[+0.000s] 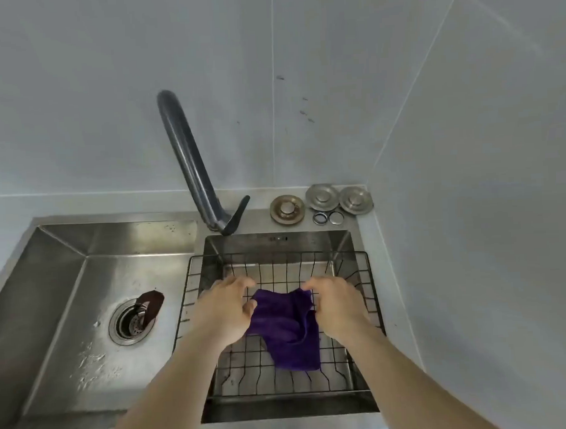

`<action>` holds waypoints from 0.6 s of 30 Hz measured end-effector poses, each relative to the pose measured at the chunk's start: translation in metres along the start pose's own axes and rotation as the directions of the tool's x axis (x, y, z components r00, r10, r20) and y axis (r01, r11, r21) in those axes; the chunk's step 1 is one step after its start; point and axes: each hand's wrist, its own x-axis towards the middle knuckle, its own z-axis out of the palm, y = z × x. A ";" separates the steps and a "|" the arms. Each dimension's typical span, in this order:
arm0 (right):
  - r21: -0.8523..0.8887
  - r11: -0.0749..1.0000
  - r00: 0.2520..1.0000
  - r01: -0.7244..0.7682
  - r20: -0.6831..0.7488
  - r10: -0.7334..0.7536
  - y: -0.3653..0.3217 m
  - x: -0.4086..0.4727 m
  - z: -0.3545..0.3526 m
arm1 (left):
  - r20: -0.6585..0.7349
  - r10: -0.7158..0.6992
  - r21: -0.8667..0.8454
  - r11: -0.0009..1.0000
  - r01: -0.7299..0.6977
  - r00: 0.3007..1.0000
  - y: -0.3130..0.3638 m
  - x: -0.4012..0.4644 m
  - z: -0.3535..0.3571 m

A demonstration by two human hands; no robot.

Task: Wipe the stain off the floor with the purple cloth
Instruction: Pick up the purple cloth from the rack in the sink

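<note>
The purple cloth [288, 331] hangs crumpled between my two hands over a black wire basket [371, 294] set in the right sink basin. My left hand [227, 309] pinches the cloth's upper left corner with thumb and fingers. My right hand [336, 304] grips its upper right edge. The cloth's lower end droops down onto the basket's wires. The floor and any stain are out of view.
A larger steel sink basin [52, 315] lies to the left, wet, with a drain strainer [132, 321] and a dark brown piece beside it. A grey faucet [188, 163] rises behind the basins. Metal drain covers and rings [323, 204] sit on the counter's back right corner. Tiled walls close in behind and at right.
</note>
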 end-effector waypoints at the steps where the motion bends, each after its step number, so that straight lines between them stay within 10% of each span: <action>1: -0.015 1.000 0.999 0.003 0.035 -0.003 0.006 0.008 0.006 | 0.049 -0.017 -0.010 1.000 0.018 0.999 0.000 0.008 0.008; 9: -0.041 0.996 0.988 0.076 0.138 -0.070 0.020 0.030 0.044 | 0.192 -0.143 0.028 0.990 0.140 0.971 -0.008 0.035 0.048; 18: 0.003 0.998 0.997 0.062 -0.040 -0.062 0.015 0.026 0.028 | 0.023 -0.181 -0.052 0.982 0.182 0.983 -0.008 0.028 0.036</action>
